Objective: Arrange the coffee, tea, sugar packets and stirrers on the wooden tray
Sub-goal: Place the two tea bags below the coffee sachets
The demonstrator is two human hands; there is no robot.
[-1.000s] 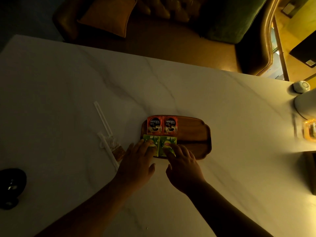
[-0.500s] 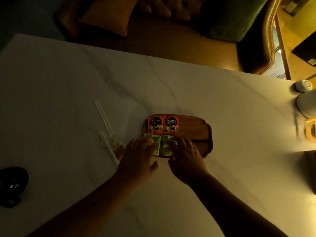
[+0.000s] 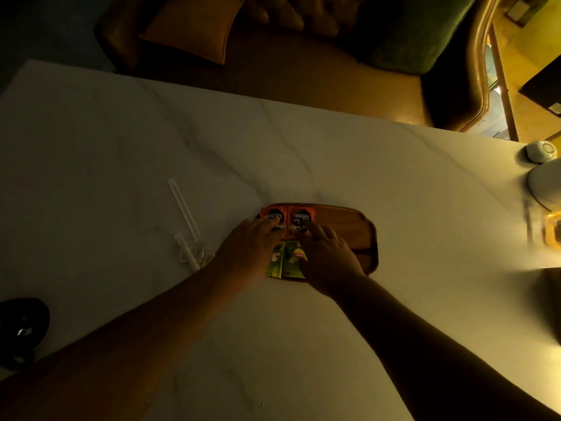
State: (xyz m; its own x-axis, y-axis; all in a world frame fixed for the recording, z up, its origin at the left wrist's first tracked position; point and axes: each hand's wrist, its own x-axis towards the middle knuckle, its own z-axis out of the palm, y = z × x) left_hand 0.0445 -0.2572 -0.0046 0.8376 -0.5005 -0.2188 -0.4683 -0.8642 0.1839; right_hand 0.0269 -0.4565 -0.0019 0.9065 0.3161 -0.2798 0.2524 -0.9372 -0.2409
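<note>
A wooden tray [image 3: 346, 229] lies on the white marble table. Two red coffee packets [image 3: 300, 214] sit side by side at the tray's far left. Two green tea packets [image 3: 291, 261] lie just below them at the near left. My left hand [image 3: 249, 250] rests flat, fingertips touching the left coffee packet. My right hand [image 3: 328, 256] lies flat too, fingertips on the right coffee packet, palm over part of the right tea packet. Clear wrapped stirrers [image 3: 185, 211] and small packets [image 3: 197, 253] lie on the table left of the tray.
A black object [image 3: 21, 329] sits at the table's near left edge. At the far right stand a white lamp base [image 3: 546, 186], a small white round object [image 3: 542, 151] and an amber glass item [image 3: 552, 229]. A leather sofa with cushions lies beyond the table.
Both hands slid forward from the green tea packets to the red coffee packets. The tea packets are now mostly uncovered.
</note>
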